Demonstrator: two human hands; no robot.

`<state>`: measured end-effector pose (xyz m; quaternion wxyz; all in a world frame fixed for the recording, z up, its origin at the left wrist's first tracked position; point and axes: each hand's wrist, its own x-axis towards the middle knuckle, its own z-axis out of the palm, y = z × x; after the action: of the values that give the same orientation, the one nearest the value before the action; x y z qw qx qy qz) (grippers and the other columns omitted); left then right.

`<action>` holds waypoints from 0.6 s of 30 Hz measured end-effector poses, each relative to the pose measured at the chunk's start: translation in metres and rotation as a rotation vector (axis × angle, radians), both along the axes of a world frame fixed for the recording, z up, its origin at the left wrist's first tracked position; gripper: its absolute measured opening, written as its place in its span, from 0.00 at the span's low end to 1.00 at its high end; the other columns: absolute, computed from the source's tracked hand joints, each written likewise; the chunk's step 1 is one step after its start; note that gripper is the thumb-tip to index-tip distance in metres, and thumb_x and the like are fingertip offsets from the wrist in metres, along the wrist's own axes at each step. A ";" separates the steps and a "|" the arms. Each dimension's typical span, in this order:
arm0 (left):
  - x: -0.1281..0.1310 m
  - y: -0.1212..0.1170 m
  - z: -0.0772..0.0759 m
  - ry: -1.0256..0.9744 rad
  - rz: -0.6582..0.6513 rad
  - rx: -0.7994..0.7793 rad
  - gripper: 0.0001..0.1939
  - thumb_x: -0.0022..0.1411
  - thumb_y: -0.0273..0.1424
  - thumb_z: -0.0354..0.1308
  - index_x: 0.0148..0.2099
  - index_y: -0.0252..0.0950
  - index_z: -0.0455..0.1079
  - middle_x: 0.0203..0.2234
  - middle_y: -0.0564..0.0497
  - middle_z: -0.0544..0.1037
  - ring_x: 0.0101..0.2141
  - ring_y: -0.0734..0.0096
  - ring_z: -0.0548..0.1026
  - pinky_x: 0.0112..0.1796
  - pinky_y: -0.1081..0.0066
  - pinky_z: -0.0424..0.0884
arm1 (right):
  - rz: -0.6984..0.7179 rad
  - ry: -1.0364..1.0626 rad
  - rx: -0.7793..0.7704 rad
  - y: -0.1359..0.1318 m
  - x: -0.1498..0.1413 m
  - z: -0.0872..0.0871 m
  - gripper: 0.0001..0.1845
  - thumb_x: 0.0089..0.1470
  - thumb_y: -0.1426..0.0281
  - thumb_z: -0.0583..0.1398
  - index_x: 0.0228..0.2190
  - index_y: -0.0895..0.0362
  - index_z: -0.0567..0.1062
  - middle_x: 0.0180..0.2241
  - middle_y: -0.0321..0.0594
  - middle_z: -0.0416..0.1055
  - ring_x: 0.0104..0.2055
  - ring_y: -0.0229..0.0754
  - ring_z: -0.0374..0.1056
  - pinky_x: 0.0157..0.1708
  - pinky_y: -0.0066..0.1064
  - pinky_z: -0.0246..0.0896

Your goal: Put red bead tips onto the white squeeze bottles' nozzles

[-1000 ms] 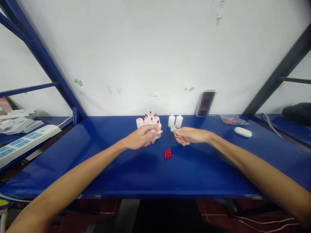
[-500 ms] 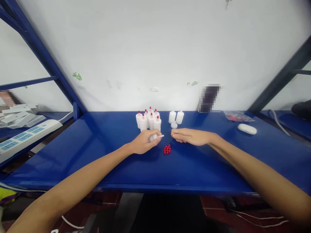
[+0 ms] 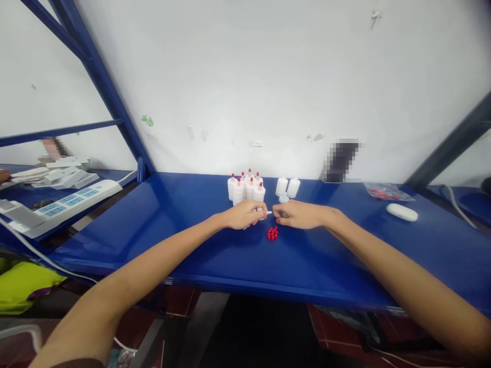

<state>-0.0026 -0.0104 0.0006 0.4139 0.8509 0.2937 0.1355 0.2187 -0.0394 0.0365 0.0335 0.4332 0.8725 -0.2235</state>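
Note:
My left hand (image 3: pixel 245 213) is wrapped round a white squeeze bottle, most of it hidden by the fingers. The bottle's thin nozzle (image 3: pixel 269 212) sticks out to the right. My right hand (image 3: pixel 301 213) is close by the tip with curled fingers pressed together; whatever they hold is hidden. Below the hands lies a small cluster of red caps (image 3: pixel 272 234). Behind my left hand several white bottles with red tips (image 3: pixel 238 192) stand upright in a group. Two white bottles without red tips (image 3: pixel 293 188) stand behind my right hand, with a small white round piece (image 3: pixel 284 198) in front.
On the blue table (image 3: pixel 215 255), a white oval case (image 3: pixel 402 212) and a plastic bag with red pieces (image 3: pixel 387 192) lie at the right. A dark pixelated object (image 3: pixel 340 161) leans on the wall. At the left are a power strip (image 3: pixel 72 202) and white boxes (image 3: pixel 69 174).
The view has turned slightly left. My hands have come closer together, and my right fingers are now almost at the nozzle of the bottle in my left hand.

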 end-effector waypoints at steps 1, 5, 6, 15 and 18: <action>0.001 0.000 0.000 0.001 -0.004 0.014 0.13 0.66 0.38 0.47 0.39 0.35 0.67 0.22 0.57 0.68 0.15 0.80 0.65 0.18 0.78 0.60 | 0.002 -0.008 0.003 -0.001 0.000 0.000 0.04 0.59 0.69 0.52 0.31 0.55 0.63 0.22 0.33 0.62 0.24 0.37 0.58 0.29 0.30 0.49; -0.001 -0.003 -0.005 -0.061 -0.042 0.210 0.12 0.67 0.37 0.49 0.39 0.34 0.68 0.23 0.56 0.71 0.21 0.79 0.67 0.26 0.77 0.63 | 0.049 0.010 0.050 -0.008 0.005 -0.007 0.06 0.61 0.66 0.51 0.35 0.55 0.64 0.26 0.35 0.65 0.26 0.38 0.59 0.29 0.29 0.50; -0.002 -0.005 -0.007 -0.086 -0.034 0.255 0.12 0.67 0.37 0.49 0.39 0.34 0.68 0.23 0.56 0.71 0.22 0.79 0.67 0.27 0.77 0.63 | 0.054 0.020 0.068 -0.010 0.007 -0.010 0.07 0.61 0.65 0.51 0.36 0.55 0.64 0.26 0.35 0.65 0.26 0.38 0.60 0.29 0.29 0.49; -0.002 -0.019 -0.010 -0.060 0.022 0.490 0.17 0.71 0.42 0.45 0.45 0.35 0.68 0.27 0.54 0.72 0.26 0.74 0.67 0.31 0.73 0.60 | -0.018 0.329 0.175 -0.018 0.005 -0.021 0.06 0.60 0.68 0.52 0.33 0.55 0.67 0.23 0.32 0.64 0.27 0.37 0.58 0.30 0.29 0.49; -0.001 -0.020 -0.007 -0.011 0.006 0.508 0.20 0.72 0.45 0.42 0.48 0.36 0.66 0.28 0.54 0.72 0.28 0.71 0.69 0.33 0.72 0.60 | -0.071 0.505 0.229 -0.020 -0.003 -0.026 0.13 0.63 0.61 0.51 0.31 0.56 0.67 0.24 0.32 0.62 0.26 0.36 0.56 0.29 0.29 0.49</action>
<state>-0.0038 -0.0305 -0.0061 0.1879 0.9260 0.2506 0.2110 0.2158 -0.0591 0.0102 -0.2419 0.3952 0.8571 -0.2252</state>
